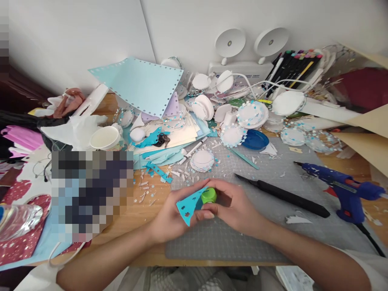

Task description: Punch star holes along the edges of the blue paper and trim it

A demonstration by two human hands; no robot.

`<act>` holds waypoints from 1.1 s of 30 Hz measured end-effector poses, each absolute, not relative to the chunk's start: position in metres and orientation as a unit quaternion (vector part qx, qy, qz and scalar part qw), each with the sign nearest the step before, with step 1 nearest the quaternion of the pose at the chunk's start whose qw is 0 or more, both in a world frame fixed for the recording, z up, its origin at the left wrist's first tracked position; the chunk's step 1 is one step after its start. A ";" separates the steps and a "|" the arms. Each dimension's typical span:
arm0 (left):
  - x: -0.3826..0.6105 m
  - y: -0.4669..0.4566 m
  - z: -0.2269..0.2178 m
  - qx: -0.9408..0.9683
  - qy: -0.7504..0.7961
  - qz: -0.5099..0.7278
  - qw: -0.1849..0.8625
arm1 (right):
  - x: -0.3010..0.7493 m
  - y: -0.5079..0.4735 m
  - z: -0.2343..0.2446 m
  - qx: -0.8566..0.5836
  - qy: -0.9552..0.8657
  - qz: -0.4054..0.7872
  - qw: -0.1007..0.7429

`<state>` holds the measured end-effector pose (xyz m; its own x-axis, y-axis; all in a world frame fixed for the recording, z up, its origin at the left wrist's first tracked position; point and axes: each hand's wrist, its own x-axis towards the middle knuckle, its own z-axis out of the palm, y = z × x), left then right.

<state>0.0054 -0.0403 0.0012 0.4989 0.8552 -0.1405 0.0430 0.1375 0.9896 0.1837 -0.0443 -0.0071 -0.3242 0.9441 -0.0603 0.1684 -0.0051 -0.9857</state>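
A blue paper piece [188,205] with small star-like holes lies in my left hand [174,212], its thumb and fingers closed on it. My right hand [233,206] grips a small green craft punch [208,195], which sits against the paper's right end. The hands meet above the grey cutting mat [218,246]. Behind them on the mat rests a white paper disc [202,161] edged with tiny blue and white pieces. To the right of my right hand lies a black craft knife [291,198] with its blade pointing left.
A blue hot glue gun [342,190] lies at right, its cord running off the edge. Several decorated white discs crowd the back near a twin-head lamp [242,68]. Light blue paper [142,87] leans at back left by a paper cup [104,138]. Scraps litter the wooden table [118,242].
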 end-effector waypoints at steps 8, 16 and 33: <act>0.003 -0.041 0.003 0.589 0.407 0.306 0.628 | 0.180 -0.046 -0.006 -0.475 -0.605 0.544 0.335; 0.001 -0.033 0.004 0.563 0.405 0.308 0.651 | 0.180 -0.040 -0.008 -0.466 -0.569 0.587 0.338; 0.002 -0.027 -0.006 0.252 0.442 0.373 0.776 | 0.189 -0.038 -0.007 -0.429 -0.536 0.648 0.330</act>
